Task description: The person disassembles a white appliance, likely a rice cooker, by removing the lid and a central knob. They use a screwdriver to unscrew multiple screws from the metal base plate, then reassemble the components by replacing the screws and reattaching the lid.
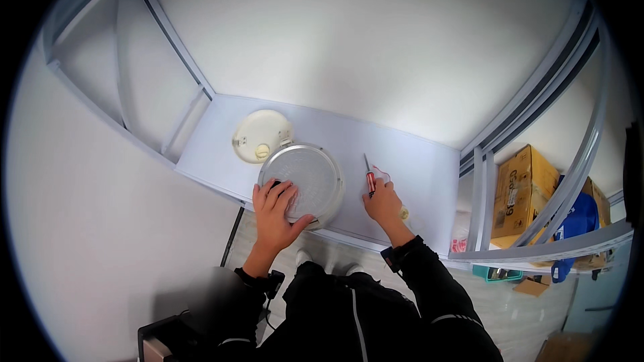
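Observation:
A round pot-like appliance (310, 171) with a cream body, a silver rim and a grey disc on top stands near the table's front edge. My left hand (274, 218) lies on the left front of its top, fingers spread; something small and dark shows by the fingertips. Right of the appliance, my right hand (384, 202) closes on the handle end of a screwdriver (370, 177) with a red and black handle, its shaft pointing away from me. A thin red strand (382, 171) curves beside it. Partly behind that hand sits a small cream piece (404, 213).
Behind and left of the appliance lies a round cream cover (267, 123) with a knob-like part. A grey frame (479, 201) borders the white table (416, 161). Cardboard boxes (520, 194), a blue bag (578, 218) and a teal basket (493, 273) are at the right.

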The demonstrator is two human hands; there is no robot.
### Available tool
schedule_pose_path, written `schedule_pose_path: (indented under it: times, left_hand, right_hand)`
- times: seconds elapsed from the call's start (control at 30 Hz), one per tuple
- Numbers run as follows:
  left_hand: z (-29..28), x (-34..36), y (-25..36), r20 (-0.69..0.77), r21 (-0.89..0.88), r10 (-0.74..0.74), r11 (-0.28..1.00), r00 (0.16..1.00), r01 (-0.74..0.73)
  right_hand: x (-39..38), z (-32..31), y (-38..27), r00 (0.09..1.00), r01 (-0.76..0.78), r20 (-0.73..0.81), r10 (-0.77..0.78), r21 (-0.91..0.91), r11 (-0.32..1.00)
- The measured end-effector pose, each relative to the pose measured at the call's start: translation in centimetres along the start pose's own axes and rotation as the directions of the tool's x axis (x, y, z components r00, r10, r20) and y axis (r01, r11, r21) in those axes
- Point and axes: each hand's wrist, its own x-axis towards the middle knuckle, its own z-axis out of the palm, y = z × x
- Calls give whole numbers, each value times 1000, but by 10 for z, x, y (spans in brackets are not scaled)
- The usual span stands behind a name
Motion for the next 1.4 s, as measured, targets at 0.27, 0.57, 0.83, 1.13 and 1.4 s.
schedule_pose_path:
  times: [0.27, 0.57, 0.83, 1.13, 1.4]
  left_hand:
    - [30, 28, -14, -22, -101, -22, 995, 1000, 20]
    - [4, 40, -31, 110, -183, 170, 972, 979, -148]
    - [13, 60, -53, 40, -340, 418, 860, 907, -381]
    - [12, 78, -45, 37, -402, 427, 834, 904, -378]
    - [17, 78, -55, 2, -450, 434, 805, 901, -386]
  right_hand:
    - [14, 18, 2, 993, -73, -96, 69, -36, 997]
    - [-43, -73, -27, 942, 48, -310, 128, 501, 864]
    - [-118, -139, -101, 709, 562, -702, 70, 623, 544]
    - [-124, -119, -161, 649, 651, -739, -179, 418, 634]
    - [-125, -108, -182, 684, 600, -719, -125, 457, 657]
